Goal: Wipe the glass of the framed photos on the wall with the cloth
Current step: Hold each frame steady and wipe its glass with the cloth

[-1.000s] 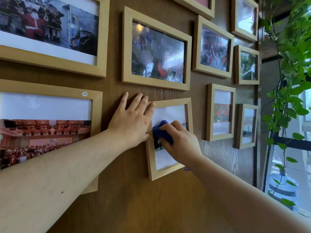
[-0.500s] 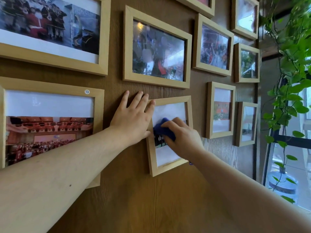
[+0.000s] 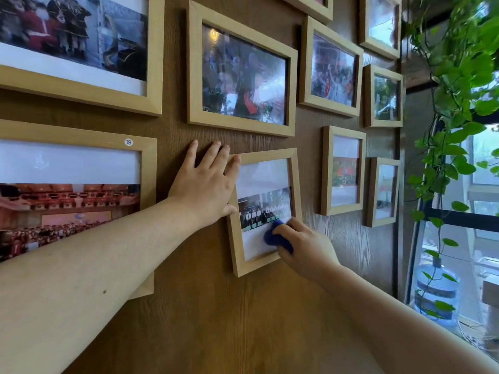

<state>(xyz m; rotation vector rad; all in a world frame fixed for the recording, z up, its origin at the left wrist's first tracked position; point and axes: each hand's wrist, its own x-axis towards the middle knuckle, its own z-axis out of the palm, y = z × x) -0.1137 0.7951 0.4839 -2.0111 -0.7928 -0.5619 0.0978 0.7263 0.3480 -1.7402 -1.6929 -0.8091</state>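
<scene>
Pressing a bunched blue cloth point(image 3: 276, 237) against the lower right of the glass, the right hand point(image 3: 306, 247) curls its fingers over it; most of the cloth is hidden beneath them. The small tilted frame point(image 3: 237, 238) hangs on the wood-panel wall point(image 3: 216, 306), its lower right corner covered by that hand. Left hand point(image 3: 206, 184) lies flat, fingers spread, holding nothing; its index finger and thumb touch the frame's left edge. Large frames at left are cut off. Numbered sticker point(image 3: 128, 142) reads 19.
</scene>
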